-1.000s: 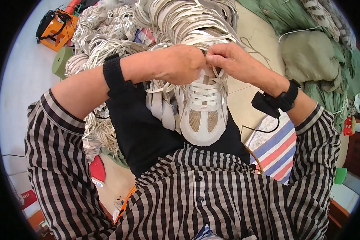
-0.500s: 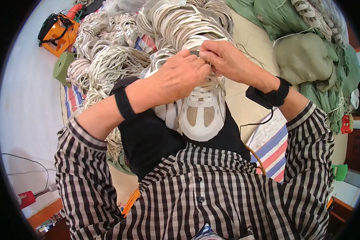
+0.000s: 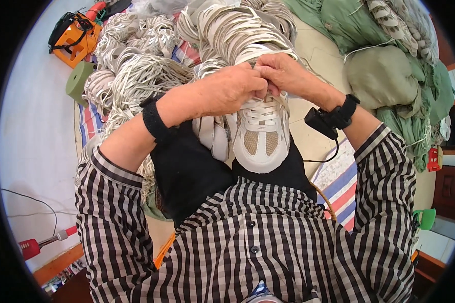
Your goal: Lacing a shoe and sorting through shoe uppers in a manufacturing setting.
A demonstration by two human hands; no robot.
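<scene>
Head view: white-and-tan mesh sneaker [image 3: 261,160] is lying toward the right edge of the black-trousered lap [image 3: 189,177]. Left hand [image 3: 237,85] and right hand [image 3: 283,73] are meeting beyond its flat white laces [image 3: 262,116], fingertips pinching together; held piece hidden. Keeping laces untwisted, tension even, is probably helping.

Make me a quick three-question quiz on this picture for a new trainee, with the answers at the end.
1. Multiple choice: what are the left hand and right hand at?
a) the green roll
b) the white-and-tan shoe upper
c) the orange plastic object

2. True or false: the shoe upper's toe points away from the person.

3. Fill in the blank: the wristbands on both arms are ____ in colour.

Key: 1: b. 2: False; the toe points toward the person. 3: black.
</scene>
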